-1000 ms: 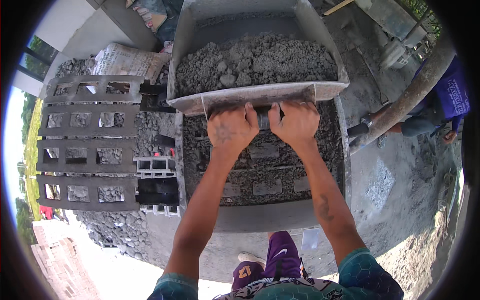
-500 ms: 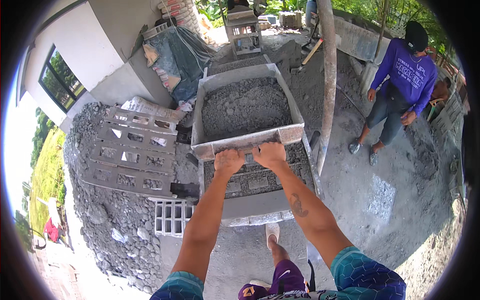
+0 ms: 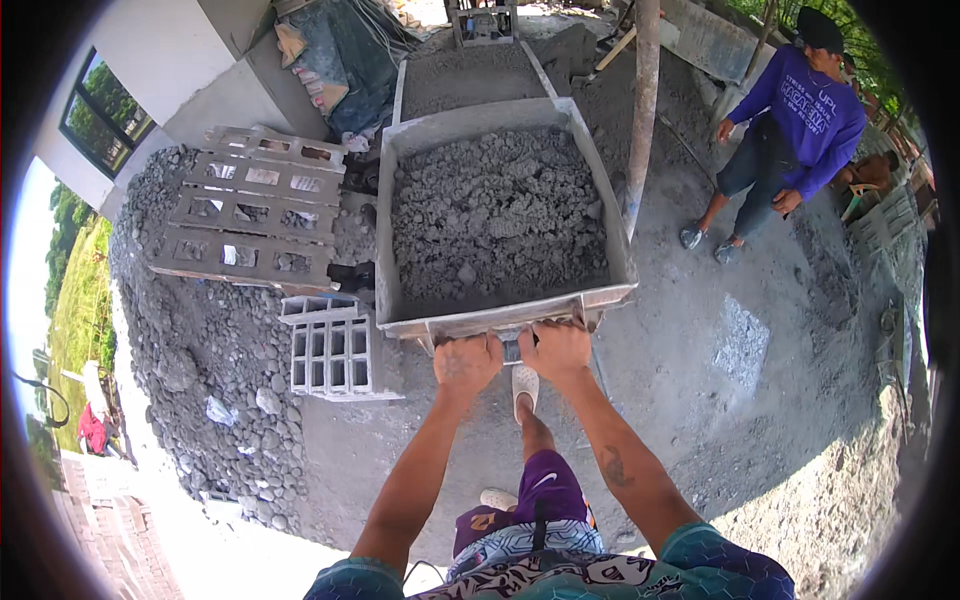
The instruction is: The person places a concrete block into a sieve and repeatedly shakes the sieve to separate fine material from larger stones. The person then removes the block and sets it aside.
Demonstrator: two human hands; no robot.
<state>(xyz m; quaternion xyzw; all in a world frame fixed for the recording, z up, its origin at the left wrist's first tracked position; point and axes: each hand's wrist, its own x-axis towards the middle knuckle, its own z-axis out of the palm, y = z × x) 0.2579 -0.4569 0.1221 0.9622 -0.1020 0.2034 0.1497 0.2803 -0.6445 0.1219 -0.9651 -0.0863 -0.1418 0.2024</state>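
Note:
A wide metal feed box (image 3: 606, 205) with raised sides is in front of me, holding a grey, crumbly concrete mix (image 3: 495, 215). My left hand (image 3: 465, 362) and my right hand (image 3: 558, 350) are side by side at its near edge. Both have their fingers wrapped round the handle (image 3: 511, 350) there, which they largely hide. Beyond the box, more grey mix (image 3: 465, 80) lies on a flat bed between two metal rails. What is beneath the box is hidden.
Hollow concrete blocks (image 3: 335, 355) stand left of the box, beside slotted grey slabs (image 3: 255, 205) and a gravel heap (image 3: 225, 390). A slanting pole (image 3: 642, 130) rises at the right. Farther right stands a person in a purple shirt (image 3: 800, 105).
The feed box has come toward me with both hands on its handle, covering the slotted section seen before. Mix behind it shows more. My view has shifted too.

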